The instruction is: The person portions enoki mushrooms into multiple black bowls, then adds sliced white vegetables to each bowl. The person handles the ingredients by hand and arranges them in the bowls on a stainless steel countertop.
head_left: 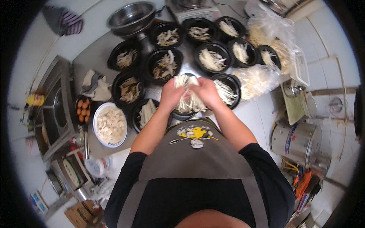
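Both my hands grip a bunch of enoki mushrooms [183, 98] that is parted in the middle. My left hand [170, 95] has the left half and my right hand [207, 92] the right half. Beneath them a dark pot [184, 117] is mostly hidden by the mushrooms and my apron. To the right of my right hand is a black pot of loose enoki [225, 92]. On the left, partly behind my left forearm, a black pot holds pale strands [147, 112]. A plastic bag of enoki [255, 81] lies beyond the right-hand pot.
Several black pots [164, 66] with sliced mushrooms or enoki cover the steel table [95, 55]. At left stand a white bowl of tofu cubes [110, 124], a pan of eggs [83, 109] and a cloth [96, 85]. A metal basin [131, 17] and a scale [196, 14] sit at the back.
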Tool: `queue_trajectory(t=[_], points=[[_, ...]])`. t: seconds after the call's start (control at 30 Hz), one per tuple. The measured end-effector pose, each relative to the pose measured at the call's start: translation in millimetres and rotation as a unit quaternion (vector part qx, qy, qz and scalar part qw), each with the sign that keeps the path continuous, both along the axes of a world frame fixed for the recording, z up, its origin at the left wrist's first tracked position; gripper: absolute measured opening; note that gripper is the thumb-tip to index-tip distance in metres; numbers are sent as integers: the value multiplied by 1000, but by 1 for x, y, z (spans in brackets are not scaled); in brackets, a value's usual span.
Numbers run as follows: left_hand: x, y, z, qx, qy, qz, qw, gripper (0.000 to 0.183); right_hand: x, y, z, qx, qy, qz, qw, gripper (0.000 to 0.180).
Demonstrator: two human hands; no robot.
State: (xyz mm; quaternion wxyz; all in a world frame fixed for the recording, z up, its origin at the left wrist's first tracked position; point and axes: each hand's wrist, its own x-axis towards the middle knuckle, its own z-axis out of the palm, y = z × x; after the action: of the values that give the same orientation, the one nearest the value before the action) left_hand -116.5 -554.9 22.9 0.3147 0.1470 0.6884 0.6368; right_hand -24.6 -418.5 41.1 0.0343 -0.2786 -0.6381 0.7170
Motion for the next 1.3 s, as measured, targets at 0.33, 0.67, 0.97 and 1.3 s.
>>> queue_trajectory(t=[0.33,0.67,0.97,1.3], points=[[-1,4,-19,22,-8,-11,1000,34,-3,-2,6,-54,17,6,998,22],[3,2,3,118,-120,-21,985,32,-5,0,9,-56,13,-1,998,18],[-73,-88,42,151,-90,175,969,25,5,18,20,-114,8,-67,991,19],[-118,-165,2,-316,199,214,903,56,1,10,11,-135,-3,-19,991,24]])
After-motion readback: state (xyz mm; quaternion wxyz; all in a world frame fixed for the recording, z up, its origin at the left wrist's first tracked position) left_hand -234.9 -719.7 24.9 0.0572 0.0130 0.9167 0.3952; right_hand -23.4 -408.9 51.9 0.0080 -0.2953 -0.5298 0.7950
